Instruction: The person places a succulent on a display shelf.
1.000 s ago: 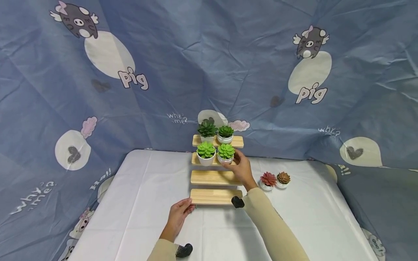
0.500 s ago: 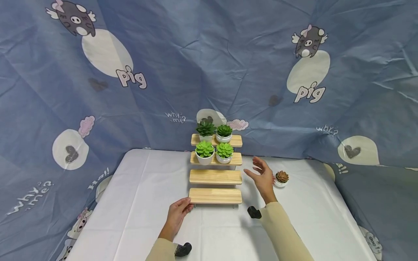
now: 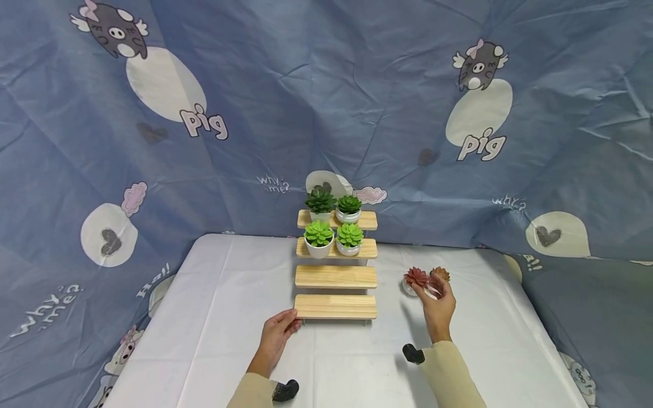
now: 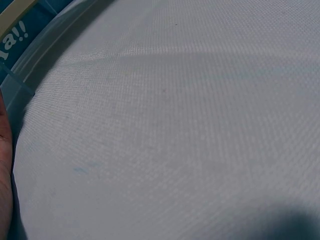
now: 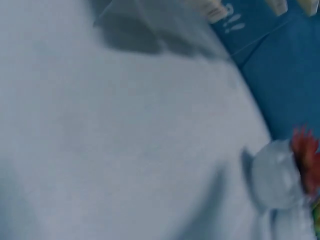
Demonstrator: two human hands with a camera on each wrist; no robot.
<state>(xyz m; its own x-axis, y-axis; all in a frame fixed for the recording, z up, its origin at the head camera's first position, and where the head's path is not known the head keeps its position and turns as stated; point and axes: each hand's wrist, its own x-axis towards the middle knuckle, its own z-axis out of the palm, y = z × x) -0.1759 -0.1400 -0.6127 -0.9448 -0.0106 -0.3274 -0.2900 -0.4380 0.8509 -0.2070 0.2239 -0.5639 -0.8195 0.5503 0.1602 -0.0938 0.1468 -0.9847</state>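
Note:
My left hand [image 3: 278, 334] holds the left front corner of the four-tier wooden stand [image 3: 335, 306], thumb on top of the lowest board and fingers beneath. In the left wrist view, only an edge of that hand [image 4: 5, 170] shows. My right hand [image 3: 439, 306] is at the two potted succulents on the right, a red one [image 3: 416, 276] and a brown one [image 3: 441, 274]. Its thumb and fingers are spread apart and partly cover both pots; contact cannot be made out. The right wrist view shows the red succulent's white pot [image 5: 275, 175] on the table, blurred.
Two bright green succulents, a left one [image 3: 318, 233] and a right one [image 3: 350, 235], stand on the second board from the top. Dark green ones, left [image 3: 320, 199] and right [image 3: 349, 205], occupy the top board. Blue printed cloth [image 3: 285, 113] hangs behind the white table [image 3: 229, 306].
My right hand has let go of the right bright green succulent on the stand and moved right to the red and brown ones. The left hand stays at the stand's corner.

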